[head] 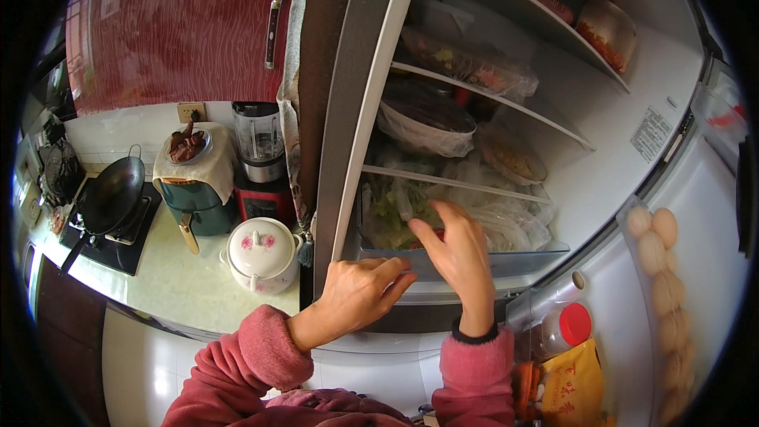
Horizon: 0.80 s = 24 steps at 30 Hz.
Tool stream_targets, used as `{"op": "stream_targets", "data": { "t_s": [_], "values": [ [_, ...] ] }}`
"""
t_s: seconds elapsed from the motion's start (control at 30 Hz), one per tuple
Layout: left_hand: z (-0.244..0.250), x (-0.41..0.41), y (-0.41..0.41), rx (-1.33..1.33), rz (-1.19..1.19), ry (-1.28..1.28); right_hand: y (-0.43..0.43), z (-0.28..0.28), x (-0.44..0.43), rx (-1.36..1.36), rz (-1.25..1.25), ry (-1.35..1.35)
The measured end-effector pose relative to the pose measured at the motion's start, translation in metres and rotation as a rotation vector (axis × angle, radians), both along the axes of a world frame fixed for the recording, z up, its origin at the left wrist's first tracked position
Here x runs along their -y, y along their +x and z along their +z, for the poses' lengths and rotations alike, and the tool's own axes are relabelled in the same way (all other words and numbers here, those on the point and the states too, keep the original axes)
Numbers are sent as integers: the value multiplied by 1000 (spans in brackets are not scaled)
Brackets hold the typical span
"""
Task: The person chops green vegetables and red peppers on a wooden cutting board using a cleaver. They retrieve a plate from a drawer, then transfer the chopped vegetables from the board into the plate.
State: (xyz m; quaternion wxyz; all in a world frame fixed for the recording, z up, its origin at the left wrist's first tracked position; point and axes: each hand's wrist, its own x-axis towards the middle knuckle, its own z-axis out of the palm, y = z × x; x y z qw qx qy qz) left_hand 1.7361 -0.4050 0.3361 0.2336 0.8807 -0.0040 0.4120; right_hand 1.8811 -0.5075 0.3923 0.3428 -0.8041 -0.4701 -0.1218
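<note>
My left hand (pixel 364 289) is in front of the lower left of an open refrigerator, its fingers curled and pointing right. Whatever lies under those fingers is hidden, but nothing shows in the hand. My right hand (pixel 455 249) reaches over the front rim of the clear crisper drawer (pixel 415 261), thumb and index finger apart, with no object seen between them. Inside the drawer, leafy green vegetables (pixel 391 198) lie left of the right hand. Clear plastic bags (pixel 513 225) fill the right side. Above, a bowl covered in plastic wrap (pixel 430 121) stands beside a second wrapped dish (pixel 513 157).
The open door at right holds several eggs (pixel 667 290), a red-lidded jar (pixel 560 329) and a yellow packet (pixel 572 382). On the left counter (pixel 178 284) are a lidded floral pot (pixel 261 255), a blender (pixel 261 142), a green air fryer (pixel 195 207) and a wok (pixel 112 196).
</note>
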Motion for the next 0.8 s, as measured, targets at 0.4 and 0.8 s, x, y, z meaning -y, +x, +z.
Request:
{"op": "stream_targets", "data": {
  "t_s": [0.4, 0.8],
  "values": [
    [-9, -1, 0, 14, 2, 12, 24, 6, -37, -16, 1, -440],
    [-15, 1, -3, -154, -79, -181, 9, 3, -18, 191, 10, -58]
  ]
}}
